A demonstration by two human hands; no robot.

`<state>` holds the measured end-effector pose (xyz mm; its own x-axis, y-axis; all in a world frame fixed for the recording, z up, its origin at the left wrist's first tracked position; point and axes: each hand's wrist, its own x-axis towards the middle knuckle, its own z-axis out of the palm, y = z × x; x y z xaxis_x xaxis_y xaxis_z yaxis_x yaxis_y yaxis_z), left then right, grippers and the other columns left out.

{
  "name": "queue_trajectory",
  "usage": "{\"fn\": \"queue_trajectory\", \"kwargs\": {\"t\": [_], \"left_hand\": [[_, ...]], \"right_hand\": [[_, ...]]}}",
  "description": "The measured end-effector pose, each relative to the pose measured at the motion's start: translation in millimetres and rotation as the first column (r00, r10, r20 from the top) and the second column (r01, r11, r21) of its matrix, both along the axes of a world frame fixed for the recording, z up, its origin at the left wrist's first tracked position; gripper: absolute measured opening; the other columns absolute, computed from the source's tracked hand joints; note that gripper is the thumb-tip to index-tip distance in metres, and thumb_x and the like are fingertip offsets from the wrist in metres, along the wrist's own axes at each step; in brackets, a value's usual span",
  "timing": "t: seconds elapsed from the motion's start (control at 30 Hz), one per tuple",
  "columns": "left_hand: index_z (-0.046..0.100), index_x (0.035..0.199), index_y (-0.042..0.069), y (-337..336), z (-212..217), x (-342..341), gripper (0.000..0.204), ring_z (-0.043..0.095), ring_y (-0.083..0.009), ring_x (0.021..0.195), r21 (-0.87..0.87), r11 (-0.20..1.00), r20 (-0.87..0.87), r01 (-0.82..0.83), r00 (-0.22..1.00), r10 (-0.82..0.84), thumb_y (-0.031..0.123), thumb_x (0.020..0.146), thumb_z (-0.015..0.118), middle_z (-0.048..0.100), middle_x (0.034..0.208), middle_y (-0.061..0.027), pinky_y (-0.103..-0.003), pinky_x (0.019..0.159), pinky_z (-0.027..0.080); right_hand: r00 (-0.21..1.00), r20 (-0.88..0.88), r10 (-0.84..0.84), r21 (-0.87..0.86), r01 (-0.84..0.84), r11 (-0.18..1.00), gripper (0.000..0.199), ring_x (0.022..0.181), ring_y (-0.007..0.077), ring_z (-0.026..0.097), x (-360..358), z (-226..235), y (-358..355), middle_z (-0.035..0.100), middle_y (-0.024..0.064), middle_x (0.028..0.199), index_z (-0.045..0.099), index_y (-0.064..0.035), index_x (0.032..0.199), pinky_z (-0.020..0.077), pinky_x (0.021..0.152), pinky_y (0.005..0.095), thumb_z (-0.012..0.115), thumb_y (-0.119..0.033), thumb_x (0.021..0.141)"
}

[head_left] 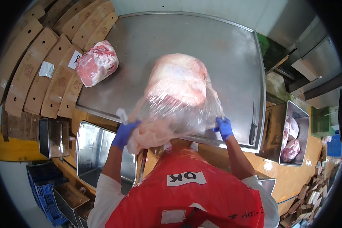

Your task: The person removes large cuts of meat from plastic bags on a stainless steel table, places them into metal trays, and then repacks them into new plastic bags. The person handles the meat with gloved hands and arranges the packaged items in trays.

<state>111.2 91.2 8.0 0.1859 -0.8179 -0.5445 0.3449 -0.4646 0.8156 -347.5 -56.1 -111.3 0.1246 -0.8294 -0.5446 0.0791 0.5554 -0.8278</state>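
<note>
A large pale cut of meat [178,76] lies in the middle of a metal table [135,41], under and partly inside clear plastic film [171,119]. The film stretches from the meat toward my body. My left hand [124,135], in a blue glove, is closed on the bunched film at its left side, near the table's front edge. On the other side, my blue-gloved right hand [224,128] pinches the film's right edge. A dark-handled knife [252,131] rests on the table right of that hand. Another bare piece of meat [98,64] sits at the table's left side.
Flattened-looking cardboard boxes [34,72] line the left side, beside the table. Below the front edge stands a metal bin [97,152]. At the right, another metal bin [301,150] contains pieces of meat. Blue crates [47,193] stand at lower left; wood-like scraps [311,197] are piled at lower right.
</note>
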Motion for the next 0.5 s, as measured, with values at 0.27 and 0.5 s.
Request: {"fn": "queue_trajectory", "kwargs": {"t": [0.27, 0.5], "left_hand": [[0.069, 0.111, 0.0, 105, -52, 39, 0.031, 0.064, -0.0136, 0.081, 0.201, 0.968, 0.443, -0.152, 0.895, 0.049, 0.019, 0.087, 0.076, 0.067, 0.092, -0.0029, -0.031, 0.07, 0.053], [0.061, 0.122, -0.005, 13, -55, 39, 0.051, 0.068, -0.0277, 0.102, -0.051, 0.998, 0.768, -0.047, 0.636, 0.069, 0.032, 0.088, 0.071, 0.069, 0.111, -0.0212, -0.039, 0.085, 0.053]], "right_hand": [[0.971, -0.239, 0.026, -0.513, -0.149, 0.845, 0.021, 0.087, 0.0101, 0.062, 12, -22, -21, 0.068, 0.003, 0.095, 0.068, -0.0008, 0.109, 0.0501, 0.078, 0.0278, 0.066, -0.011, 0.091], [0.861, 0.479, -0.168, -0.107, 0.248, 0.963, 0.026, 0.095, 0.0204, 0.065, 66, -25, -109, 0.069, 0.0091, 0.1, 0.061, 0.0018, 0.115, 0.0528, 0.083, 0.0333, 0.062, -0.008, 0.091]]}}
